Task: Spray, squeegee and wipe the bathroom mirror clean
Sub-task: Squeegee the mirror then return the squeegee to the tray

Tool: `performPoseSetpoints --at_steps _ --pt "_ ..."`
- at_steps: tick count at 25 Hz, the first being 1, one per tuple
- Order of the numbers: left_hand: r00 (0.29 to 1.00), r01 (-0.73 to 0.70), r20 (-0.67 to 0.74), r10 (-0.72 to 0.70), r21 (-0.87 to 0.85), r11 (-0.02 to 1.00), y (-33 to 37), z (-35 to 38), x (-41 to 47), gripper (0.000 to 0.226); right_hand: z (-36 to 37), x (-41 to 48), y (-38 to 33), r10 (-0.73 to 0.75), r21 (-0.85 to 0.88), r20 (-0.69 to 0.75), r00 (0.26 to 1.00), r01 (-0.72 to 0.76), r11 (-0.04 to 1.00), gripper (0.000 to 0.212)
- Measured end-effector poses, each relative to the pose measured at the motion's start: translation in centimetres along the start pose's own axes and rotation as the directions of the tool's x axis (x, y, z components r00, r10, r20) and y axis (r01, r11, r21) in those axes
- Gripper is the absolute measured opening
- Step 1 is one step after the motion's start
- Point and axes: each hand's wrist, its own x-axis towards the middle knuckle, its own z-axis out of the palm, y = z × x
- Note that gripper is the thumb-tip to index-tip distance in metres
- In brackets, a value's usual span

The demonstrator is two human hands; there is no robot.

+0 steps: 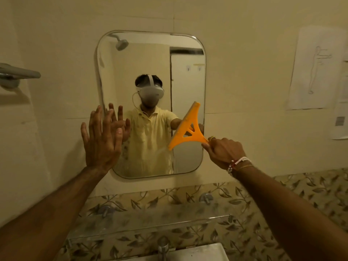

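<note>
Cream wall [244, 72] bears mirror [146, 59], squeegee [181, 135] against it, glass shelf [150, 219] below.

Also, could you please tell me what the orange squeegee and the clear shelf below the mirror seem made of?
The orange triangular squeegee looks like moulded matte plastic: uniform colour, cut-out webbing. The clear shelf looks like glass or acrylic: leaf-patterned tiles show through it.

Wall [244, 53]: cream, bearing the rounded mirror [146, 57], paper sheets [314, 72] at right, a metal rail [18, 72] at left.
Glass shelf [150, 221]: below the mirror, on two metal brackets [205, 198] against leaf-patterned tiles [263, 210].
</note>
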Motion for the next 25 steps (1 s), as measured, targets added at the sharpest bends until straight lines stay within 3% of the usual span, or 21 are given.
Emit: performPoseSetpoints --at_steps 5,8,14,21,25 --pt "1.000 -0.024 -0.007 0.024 0.004 1.000 0.8 0.1 0.0 0.063 2.5 -2.1 -0.9 0.135 0.178 0.081 0.988 -0.148 0.973 0.050" --pt "0.999 -0.035 -0.016 0.035 0.024 0.999 0.3 -0.2 -0.2 0.062 5.7 -4.6 -2.9 0.253 0.369 0.150 0.956 -0.291 0.883 0.057" --pt "1.000 -0.029 -0.001 0.029 0.079 0.996 -1.9 -0.9 -1.0 0.058 10.5 -9.3 -9.1 0.478 0.699 0.348 0.807 -0.563 0.441 0.053" --pt "0.999 -0.033 0.015 0.032 0.109 0.993 -3.6 -2.1 -0.6 0.056 9.9 -7.3 -18.3 0.519 0.805 0.553 0.652 -0.579 -0.129 0.048" --pt "0.999 -0.032 -0.001 0.032 0.123 0.992 -5.0 -3.0 0.1 0.054 9.3 -6.5 -23.7 0.476 0.804 0.575 0.665 -0.565 -0.183 0.050"
